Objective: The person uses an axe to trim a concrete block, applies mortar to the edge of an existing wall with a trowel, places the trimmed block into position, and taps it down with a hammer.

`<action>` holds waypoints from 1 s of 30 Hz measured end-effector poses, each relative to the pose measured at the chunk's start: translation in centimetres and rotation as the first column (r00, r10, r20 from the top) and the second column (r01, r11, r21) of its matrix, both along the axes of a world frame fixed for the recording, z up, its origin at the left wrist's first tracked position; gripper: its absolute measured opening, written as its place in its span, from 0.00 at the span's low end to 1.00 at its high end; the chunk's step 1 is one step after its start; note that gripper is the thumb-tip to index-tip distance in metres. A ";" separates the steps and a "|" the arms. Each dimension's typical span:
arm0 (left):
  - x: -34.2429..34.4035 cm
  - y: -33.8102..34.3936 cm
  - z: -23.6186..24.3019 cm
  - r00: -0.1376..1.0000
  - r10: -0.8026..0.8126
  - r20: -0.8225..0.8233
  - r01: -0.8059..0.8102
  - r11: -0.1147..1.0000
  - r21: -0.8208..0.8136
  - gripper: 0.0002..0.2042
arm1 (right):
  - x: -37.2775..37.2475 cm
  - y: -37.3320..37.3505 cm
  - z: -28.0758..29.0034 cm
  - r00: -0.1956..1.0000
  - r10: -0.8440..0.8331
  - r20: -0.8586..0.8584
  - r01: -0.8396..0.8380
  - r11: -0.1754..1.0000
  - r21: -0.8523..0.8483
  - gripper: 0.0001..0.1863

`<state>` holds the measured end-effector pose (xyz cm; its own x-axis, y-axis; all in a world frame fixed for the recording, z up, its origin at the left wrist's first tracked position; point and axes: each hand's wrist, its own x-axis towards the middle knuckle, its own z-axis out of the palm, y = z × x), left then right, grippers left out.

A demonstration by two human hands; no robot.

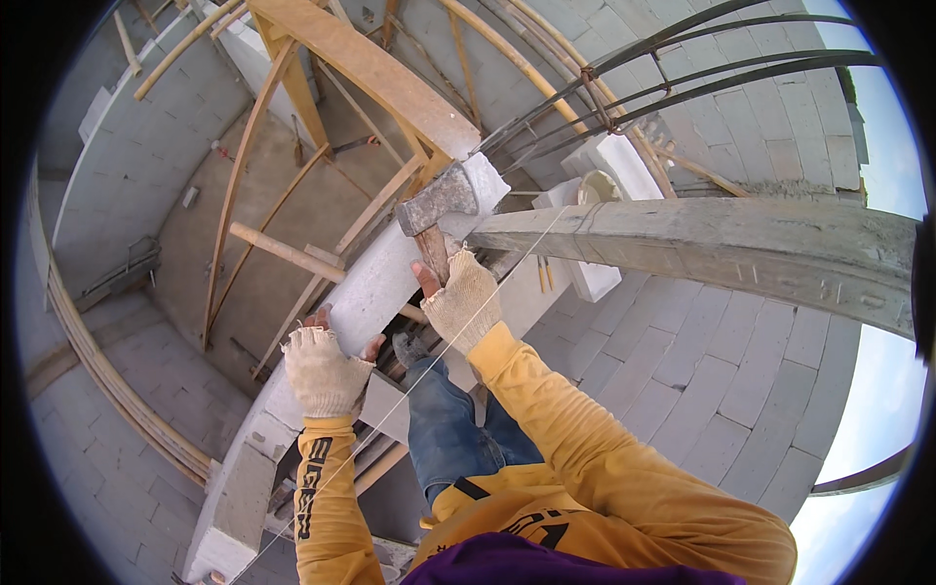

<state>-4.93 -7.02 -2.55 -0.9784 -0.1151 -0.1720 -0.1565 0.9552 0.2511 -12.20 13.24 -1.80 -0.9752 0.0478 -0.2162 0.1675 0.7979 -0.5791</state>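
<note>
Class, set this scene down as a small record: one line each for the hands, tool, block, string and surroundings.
Left hand: gloved, over the white block, fingers and thumb toward opposite edges; firmness of grip unclear
Right hand: gloved, holding the axe-like tool by its handle
Axe-like tool: grey metal head, wooden handle
White block: long, running diagonally
String: thin, pale, crossing the view diagonally
Right side: concrete beam, grey block wall
Upper part: steel bars, wooden plank
</note>
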 end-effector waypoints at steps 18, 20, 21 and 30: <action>0.2 0.0 -0.1 0.999 0.002 -0.048 -0.003 1.000 -0.007 0.44 | 0.6 -0.5 -0.7 0.997 -0.022 -0.075 0.021 1.000 -0.015 0.29; -0.1 0.0 -0.1 0.999 -0.006 -0.044 0.005 1.000 -0.005 0.44 | -1.0 -1.2 -0.4 0.986 -0.165 -0.021 0.162 0.982 -0.097 0.29; 0.0 0.0 -0.2 0.999 -0.012 -0.051 0.011 1.000 -0.018 0.44 | -0.8 -1.2 -0.5 0.991 -0.132 -0.023 0.131 0.990 -0.048 0.29; 0.2 -0.1 -0.3 0.999 -0.013 -0.050 0.012 1.000 -0.009 0.45 | -1.5 -0.2 -0.4 0.982 -0.186 0.009 0.186 0.981 -0.047 0.30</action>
